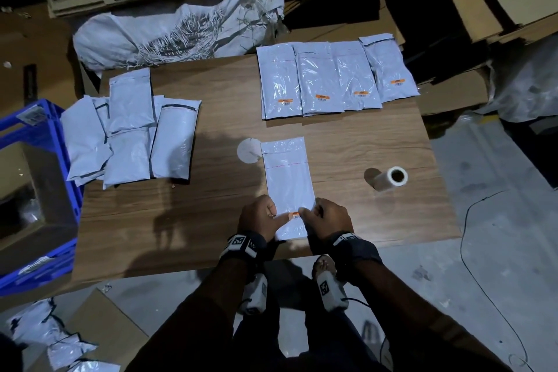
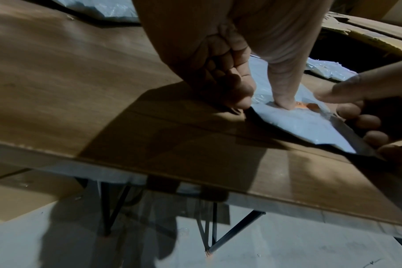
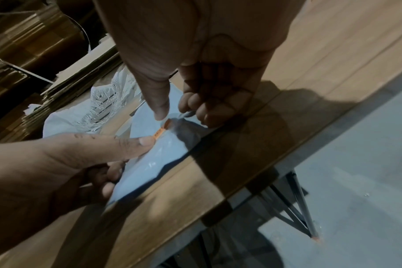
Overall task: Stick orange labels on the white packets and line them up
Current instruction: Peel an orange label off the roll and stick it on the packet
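A white packet [image 1: 287, 178] lies lengthwise at the near middle of the wooden table [image 1: 181, 220]. A small orange label [image 1: 296, 215] sits near its near end, also seen as the orange label [image 3: 162, 129]. My left hand [image 1: 279, 214] has its thumb [image 2: 285, 101] pressed on the label's left end, with its fingers curled at the packet's left edge. My right hand [image 1: 308, 211] holds the right edge, with its thumb [image 3: 161, 110] down on the label's other end. The near end of the packet [image 2: 310, 123] is slightly raised off the table.
Several labelled packets [image 1: 332, 78] lie side by side at the back right. A loose pile of plain packets [image 1: 129, 130] lies at the left. A label roll [image 1: 392, 178] stands to the right, and a white disc [image 1: 249, 151] lies beside the packet. A blue crate [image 1: 36, 190] stands off the left edge.
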A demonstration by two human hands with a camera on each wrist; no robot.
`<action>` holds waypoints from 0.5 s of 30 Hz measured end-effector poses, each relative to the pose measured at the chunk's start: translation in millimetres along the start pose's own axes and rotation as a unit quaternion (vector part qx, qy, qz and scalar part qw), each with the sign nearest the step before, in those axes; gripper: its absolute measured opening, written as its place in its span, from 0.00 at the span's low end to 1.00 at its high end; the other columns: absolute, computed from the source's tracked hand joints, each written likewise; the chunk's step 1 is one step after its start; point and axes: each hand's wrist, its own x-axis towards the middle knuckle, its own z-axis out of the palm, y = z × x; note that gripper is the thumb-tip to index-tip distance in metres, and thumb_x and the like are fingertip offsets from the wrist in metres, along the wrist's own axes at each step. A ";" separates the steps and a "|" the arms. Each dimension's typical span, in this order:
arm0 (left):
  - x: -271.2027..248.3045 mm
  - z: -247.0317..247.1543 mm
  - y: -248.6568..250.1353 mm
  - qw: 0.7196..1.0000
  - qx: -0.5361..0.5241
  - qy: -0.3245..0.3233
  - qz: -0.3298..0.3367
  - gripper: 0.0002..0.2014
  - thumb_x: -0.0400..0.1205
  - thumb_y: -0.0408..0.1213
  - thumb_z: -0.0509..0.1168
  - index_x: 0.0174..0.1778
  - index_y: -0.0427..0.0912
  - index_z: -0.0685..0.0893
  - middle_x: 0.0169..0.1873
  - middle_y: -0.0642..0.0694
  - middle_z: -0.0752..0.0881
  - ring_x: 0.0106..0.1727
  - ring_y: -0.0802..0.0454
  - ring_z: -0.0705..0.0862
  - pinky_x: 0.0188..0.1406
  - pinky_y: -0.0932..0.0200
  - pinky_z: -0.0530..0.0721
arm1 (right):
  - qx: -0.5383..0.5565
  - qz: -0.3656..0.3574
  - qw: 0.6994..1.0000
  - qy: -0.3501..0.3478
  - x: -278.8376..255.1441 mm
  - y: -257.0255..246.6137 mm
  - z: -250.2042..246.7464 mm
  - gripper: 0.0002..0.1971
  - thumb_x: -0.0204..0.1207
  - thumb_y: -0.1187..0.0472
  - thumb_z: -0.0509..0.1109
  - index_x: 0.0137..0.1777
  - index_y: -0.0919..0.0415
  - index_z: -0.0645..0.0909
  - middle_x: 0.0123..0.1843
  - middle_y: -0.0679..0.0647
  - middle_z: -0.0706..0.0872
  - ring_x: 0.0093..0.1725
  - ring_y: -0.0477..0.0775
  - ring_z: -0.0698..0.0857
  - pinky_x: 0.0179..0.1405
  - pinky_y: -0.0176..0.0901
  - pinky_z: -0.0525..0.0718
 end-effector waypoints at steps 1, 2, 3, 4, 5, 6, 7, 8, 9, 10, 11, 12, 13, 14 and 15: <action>0.0 -0.6 1.1 1.000 0.003 0.000 0.001 0.25 0.68 0.58 0.83 0.32 0.43 0.78 0.27 0.48 0.82 0.31 0.49 0.81 0.29 0.50 0.79 | -0.006 0.000 1.000 0.001 0.9 -1.3 0.2 0.22 0.76 0.40 0.75 0.34 0.56 0.76 0.32 0.49 0.83 0.36 0.54 0.82 0.32 0.45 0.71; 0.4 -0.6 1.2 1.000 0.010 -0.003 0.000 0.25 0.68 0.59 0.82 0.32 0.44 0.78 0.27 0.48 0.82 0.31 0.49 0.81 0.29 0.50 0.79 | -0.018 -0.002 1.000 -0.001 1.5 -2.4 1.0 0.22 0.75 0.38 0.76 0.34 0.55 0.75 0.33 0.49 0.83 0.36 0.54 0.81 0.31 0.45 0.70; 0.6 -0.8 1.3 1.000 0.019 -0.006 0.000 0.25 0.69 0.59 0.81 0.32 0.44 0.77 0.27 0.48 0.82 0.31 0.49 0.81 0.29 0.50 0.79 | -0.030 -0.005 1.000 -0.006 1.7 -3.2 2.3 0.23 0.74 0.37 0.76 0.34 0.54 0.74 0.33 0.49 0.83 0.35 0.53 0.81 0.31 0.45 0.69; 0.5 -0.8 1.8 1.000 0.027 -0.008 0.001 0.26 0.69 0.60 0.80 0.32 0.44 0.77 0.27 0.48 0.81 0.31 0.49 0.81 0.29 0.50 0.78 | -0.039 -0.008 0.999 -0.011 1.9 -3.2 3.9 0.23 0.74 0.36 0.76 0.34 0.53 0.73 0.34 0.49 0.83 0.36 0.53 0.80 0.31 0.45 0.68; 0.2 -0.6 1.9 0.999 0.033 -0.009 0.002 0.26 0.69 0.61 0.80 0.32 0.44 0.76 0.27 0.48 0.81 0.31 0.49 0.81 0.29 0.49 0.78 | -0.046 -0.010 0.999 -0.017 2.0 -3.4 5.2 0.23 0.74 0.36 0.76 0.35 0.52 0.73 0.36 0.49 0.84 0.37 0.54 0.81 0.31 0.46 0.68; -0.1 -0.3 2.4 0.999 0.038 -0.009 0.002 0.26 0.69 0.62 0.79 0.33 0.44 0.76 0.27 0.48 0.81 0.31 0.49 0.80 0.29 0.48 0.78 | -0.049 -0.008 0.999 -0.020 2.2 -3.8 5.9 0.23 0.74 0.36 0.75 0.35 0.52 0.73 0.38 0.50 0.84 0.39 0.55 0.81 0.31 0.46 0.68; -0.4 0.1 2.9 0.999 0.041 -0.009 0.000 0.26 0.70 0.62 0.79 0.33 0.44 0.76 0.27 0.48 0.81 0.31 0.49 0.80 0.30 0.47 0.78 | -0.052 -0.005 0.998 -0.021 2.0 -4.3 5.9 0.22 0.74 0.36 0.75 0.35 0.52 0.73 0.39 0.50 0.85 0.40 0.56 0.82 0.31 0.46 0.68; -0.5 0.6 3.2 0.999 0.044 -0.008 -0.003 0.26 0.70 0.62 0.79 0.33 0.44 0.76 0.28 0.47 0.81 0.31 0.49 0.79 0.29 0.47 0.78 | -0.053 -0.003 0.998 -0.021 1.7 -4.8 5.8 0.21 0.74 0.37 0.75 0.36 0.51 0.73 0.40 0.51 0.85 0.41 0.56 0.82 0.32 0.46 0.68; -0.8 1.1 3.9 0.999 0.046 -0.005 -0.005 0.26 0.69 0.62 0.79 0.33 0.44 0.76 0.28 0.47 0.81 0.31 0.49 0.79 0.29 0.47 0.78 | -0.054 -0.002 0.998 -0.020 1.3 -5.1 5.5 0.21 0.74 0.37 0.75 0.37 0.52 0.74 0.41 0.51 0.85 0.42 0.57 0.83 0.34 0.46 0.69; -0.9 1.6 3.9 0.999 0.047 -0.004 -0.007 0.26 0.69 0.62 0.79 0.33 0.44 0.75 0.28 0.47 0.81 0.31 0.49 0.79 0.29 0.48 0.78 | -0.054 -0.002 0.998 -0.020 0.7 -5.5 5.2 0.20 0.75 0.38 0.74 0.37 0.52 0.74 0.42 0.52 0.86 0.42 0.57 0.83 0.36 0.46 0.70; -1.1 2.0 4.4 0.999 0.046 -0.002 -0.006 0.26 0.69 0.61 0.79 0.33 0.44 0.75 0.28 0.47 0.81 0.31 0.49 0.79 0.28 0.48 0.77 | -0.055 -0.001 0.998 -0.020 0.3 -6.1 5.2 0.19 0.75 0.39 0.74 0.38 0.52 0.75 0.42 0.52 0.86 0.42 0.57 0.82 0.38 0.45 0.71; -0.9 2.5 4.5 0.999 0.045 0.001 -0.006 0.26 0.69 0.61 0.79 0.32 0.44 0.75 0.27 0.47 0.80 0.30 0.49 0.79 0.27 0.49 0.76 | -0.056 -0.001 0.998 -0.020 0.4 -6.7 5.7 0.18 0.75 0.40 0.74 0.38 0.52 0.75 0.42 0.52 0.86 0.41 0.56 0.81 0.39 0.45 0.71; -0.9 2.8 4.9 0.999 0.044 0.003 -0.007 0.27 0.69 0.60 0.79 0.32 0.44 0.74 0.27 0.47 0.80 0.29 0.49 0.78 0.26 0.51 0.75 | -0.056 0.001 0.998 -0.019 0.5 -7.1 6.5 0.18 0.75 0.41 0.74 0.37 0.51 0.74 0.43 0.52 0.86 0.41 0.56 0.81 0.39 0.45 0.71; -0.9 3.4 5.1 0.999 0.044 0.005 -0.008 0.26 0.69 0.60 0.80 0.32 0.44 0.74 0.27 0.47 0.80 0.29 0.50 0.76 0.26 0.52 0.73 | -0.056 0.004 0.998 -0.018 0.9 -7.0 7.6 0.17 0.74 0.41 0.74 0.37 0.51 0.74 0.43 0.52 0.86 0.41 0.56 0.80 0.39 0.44 0.71; -0.6 3.6 5.7 0.999 0.046 0.006 -0.010 0.26 0.69 0.59 0.80 0.32 0.44 0.73 0.27 0.47 0.79 0.28 0.51 0.76 0.25 0.54 0.71 | -0.055 0.007 0.998 -0.018 1.5 -6.9 8.2 0.17 0.74 0.41 0.74 0.37 0.51 0.73 0.43 0.52 0.85 0.41 0.56 0.80 0.39 0.44 0.71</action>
